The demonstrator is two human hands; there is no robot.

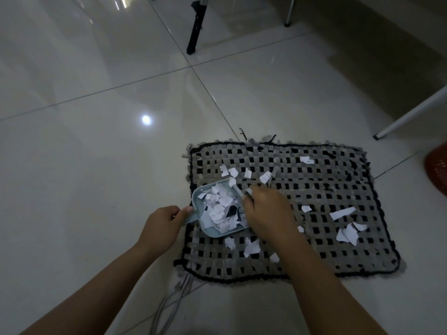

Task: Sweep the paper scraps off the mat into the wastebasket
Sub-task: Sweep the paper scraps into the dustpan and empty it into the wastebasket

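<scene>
A grey and black woven mat (314, 252) lies on the tiled floor. White paper scraps (347, 234) are scattered over it. A pale blue dustpan (205, 232) rests on the mat's left part, heaped with scraps. My left hand (160, 224) grips the dustpan's handle at the mat's left edge. My right hand (264, 209) is at the pan's open side, curled round a small brush (238, 191) whose pale handle shows above the fingers. The red wastebasket (437, 170) is partly in view at the right edge.
A black tripod leg (196, 30) stands on the floor at the top centre. A metal chair leg (289, 13) and a white slanted leg (411, 114) are at the upper right. Grey cables (174, 298) trail from the mat's near left corner.
</scene>
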